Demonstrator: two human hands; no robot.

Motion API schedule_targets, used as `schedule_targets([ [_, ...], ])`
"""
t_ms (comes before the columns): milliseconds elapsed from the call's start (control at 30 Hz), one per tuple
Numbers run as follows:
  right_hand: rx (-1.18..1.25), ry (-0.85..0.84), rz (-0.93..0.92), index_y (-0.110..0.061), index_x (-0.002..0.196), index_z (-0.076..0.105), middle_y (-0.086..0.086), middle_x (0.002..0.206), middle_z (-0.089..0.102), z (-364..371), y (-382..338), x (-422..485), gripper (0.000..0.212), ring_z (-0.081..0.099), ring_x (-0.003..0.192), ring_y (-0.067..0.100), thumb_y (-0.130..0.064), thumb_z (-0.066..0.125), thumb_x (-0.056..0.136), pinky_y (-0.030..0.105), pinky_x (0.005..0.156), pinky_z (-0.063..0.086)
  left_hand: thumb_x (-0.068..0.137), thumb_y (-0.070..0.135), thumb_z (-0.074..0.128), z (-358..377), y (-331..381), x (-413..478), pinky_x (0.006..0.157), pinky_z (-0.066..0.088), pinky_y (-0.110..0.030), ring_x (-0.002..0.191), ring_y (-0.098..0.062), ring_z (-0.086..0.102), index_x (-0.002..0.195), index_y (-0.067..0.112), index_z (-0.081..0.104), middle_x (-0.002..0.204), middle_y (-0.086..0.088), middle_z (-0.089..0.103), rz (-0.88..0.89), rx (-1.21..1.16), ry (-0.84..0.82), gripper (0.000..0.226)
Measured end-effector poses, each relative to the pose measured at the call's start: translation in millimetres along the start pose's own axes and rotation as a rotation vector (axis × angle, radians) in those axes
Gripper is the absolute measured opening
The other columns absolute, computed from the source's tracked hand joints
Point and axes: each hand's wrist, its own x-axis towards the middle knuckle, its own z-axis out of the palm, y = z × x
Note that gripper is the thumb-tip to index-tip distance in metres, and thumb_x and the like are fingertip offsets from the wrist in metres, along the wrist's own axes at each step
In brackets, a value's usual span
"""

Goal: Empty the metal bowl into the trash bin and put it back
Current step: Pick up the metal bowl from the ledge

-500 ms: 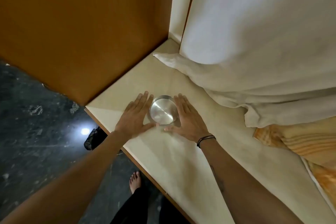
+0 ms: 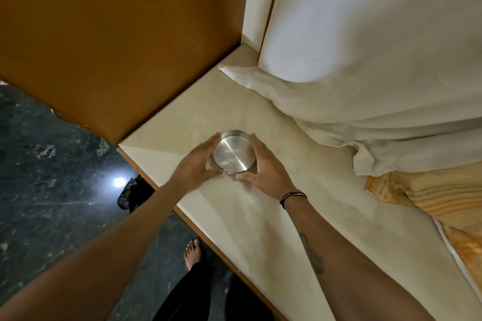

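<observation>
A shiny silver round metal bowl (image 2: 234,155) sits near the cream ledge's (image 2: 260,216) left corner; white draped cloth (image 2: 365,73), orange-striped fabric (image 2: 430,198) lie rightward.

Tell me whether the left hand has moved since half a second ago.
Yes. The left hand has closed in on the bowl, rising off the bed from flat to cupping the bowl's side. It has barely shifted relative to the bed's corner.

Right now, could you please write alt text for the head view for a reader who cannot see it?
Two bare hands, left hand and right hand, cup a small metal bowl on a pale surface. White bedding and a striped orange cloth lie to the right, with a brown panel and dark floor on the left.
</observation>
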Motion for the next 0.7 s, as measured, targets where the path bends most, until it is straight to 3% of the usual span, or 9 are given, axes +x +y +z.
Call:
schedule_targets([
  [100,0.17,0.055,0.017,-0.036,0.171,0.027,-0.019,0.164,0.048,-2,-11,-6,0.112,0.045,0.145,-0.003,-0.054,0.089,0.079,0.024,0.118,0.039,0.084,0.038,0.094,-11,-4,-8,0.125,0.04,-0.026,0.154,-0.001,0.045,0.169,0.04,0.038,0.167,0.025,0.045,-0.039,-0.254,0.036,0.102],
  [167,0.239,0.083,0.011,-0.031,0.17,0.035,-0.014,0.164,0.052,-2,-21,-8,0.111,0.049,0.15,0.005,-0.048,0.092,0.076,0.033,0.124,0.043,0.081,0.038,0.097,-20,-4,-15,0.124,0.039,-0.021,0.153,0.0,0.049,0.165,0.044,0.044,0.161,0.031,0.052,-0.052,-0.366,0.044,0.099],
  [233,0.301,0.099,-0.007,-0.026,0.169,0.039,-0.009,0.163,0.056,-3,-35,-11,0.111,0.052,0.151,0.009,-0.039,0.097,0.076,0.037,0.128,0.044,0.079,0.034,0.099,-30,-4,-22,0.121,0.042,-0.017,0.148,0.004,0.056,0.164,0.038,0.049,0.157,0.029,0.058,-0.067,-0.471,0.051,0.099],
  [333,0.391,0.099,-0.044,-0.024,0.166,0.047,-0.012,0.155,0.063,0,-60,-17,0.107,0.057,0.146,0.002,-0.037,0.098,0.074,0.034,0.127,0.047,0.075,0.02,0.101,-48,-7,-39,0.107,0.047,0.0,0.131,0.018,0.063,0.159,0.033,0.055,0.138,0.038,0.068,-0.078,-0.558,0.097,0.097],
  [433,0.444,0.088,-0.079,-0.022,0.165,0.05,-0.015,0.153,0.064,10,-85,-22,0.105,0.057,0.147,0.004,-0.039,0.097,0.073,0.034,0.127,0.046,0.067,0.011,0.103,-66,-13,-60,0.102,0.049,0.001,0.12,0.023,0.067,0.163,0.014,0.053,0.132,0.033,0.068,-0.134,-0.65,0.157,0.109],
  [533,0.452,0.044,-0.124,-0.041,0.155,0.054,-0.037,0.144,0.062,28,-112,-25,0.094,0.057,0.143,-0.007,-0.04,0.098,0.071,0.02,0.122,0.045,0.066,0.005,0.102,-82,-27,-90,0.102,0.051,-0.001,0.117,0.021,0.069,0.163,0.01,0.053,0.147,0.013,0.068,-0.159,-0.695,0.231,0.109],
  [600,0.487,0.018,-0.136,-0.031,0.16,0.052,-0.028,0.152,0.058,42,-124,-23,0.098,0.053,0.147,-0.001,-0.029,0.101,0.075,0.014,0.119,0.043,0.068,0.0,0.101,-89,-38,-109,0.102,0.053,-0.003,0.12,0.017,0.071,0.162,0.007,0.054,0.147,0.009,0.069,-0.168,-0.704,0.281,0.106],
  [700,0.507,-0.07,-0.193,-0.012,0.166,0.045,-0.012,0.157,0.053,66,-144,-17,0.104,0.048,0.15,0.008,-0.018,0.1,0.078,0.0,0.11,0.039,0.07,-0.006,0.099,-93,-61,-147,0.105,0.056,-0.009,0.124,0.011,0.072,0.161,0.006,0.055,0.134,0.022,0.074,-0.201,-0.684,0.376,0.102],
])
